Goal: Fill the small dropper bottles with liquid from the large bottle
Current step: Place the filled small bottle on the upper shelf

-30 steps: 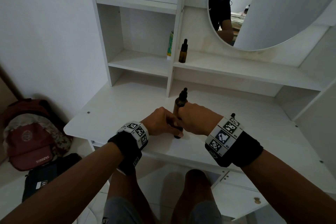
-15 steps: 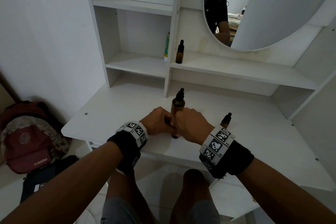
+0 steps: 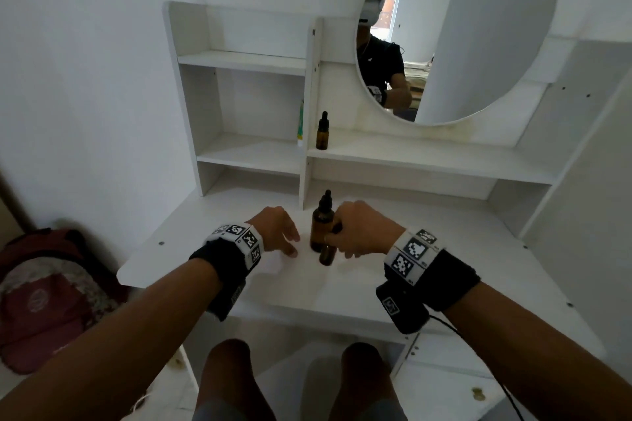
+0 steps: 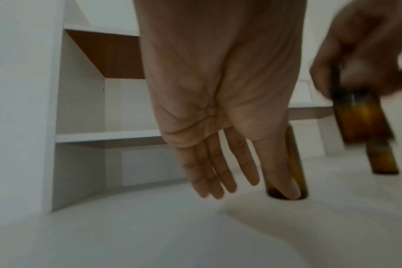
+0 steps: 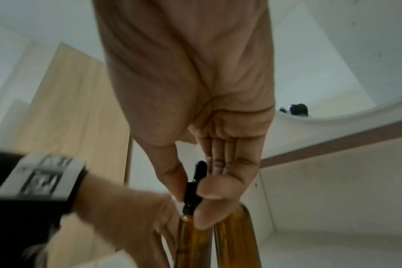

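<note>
The large amber bottle (image 3: 320, 225) with a black dropper cap stands upright on the white table (image 3: 444, 249). Just in front of it is a small amber dropper bottle (image 3: 327, 256). My right hand (image 3: 342, 239) pinches its black cap between thumb and forefinger (image 5: 192, 192), and the small bottle (image 5: 193, 239) hangs beside the large one (image 5: 238, 241). My left hand (image 3: 287, 239) is a little left of both bottles, holding nothing, fingers straight and pointing down (image 4: 230, 172). An amber bottle (image 4: 297, 159) stands behind those fingers. Another small dropper bottle (image 3: 321, 133) stands on the shelf.
A green tube (image 3: 301, 123) leans in the shelf compartment left of the divider. A round mirror (image 3: 478, 27) hangs above the long shelf. A red backpack (image 3: 44, 297) lies on the floor at the left. My knees are under the table's front edge.
My left hand has let go of the bottles and drawn away to the left, fingers straightened. The right hand stays at the bottles, pinching the small one's cap. The head view has tilted upward.
</note>
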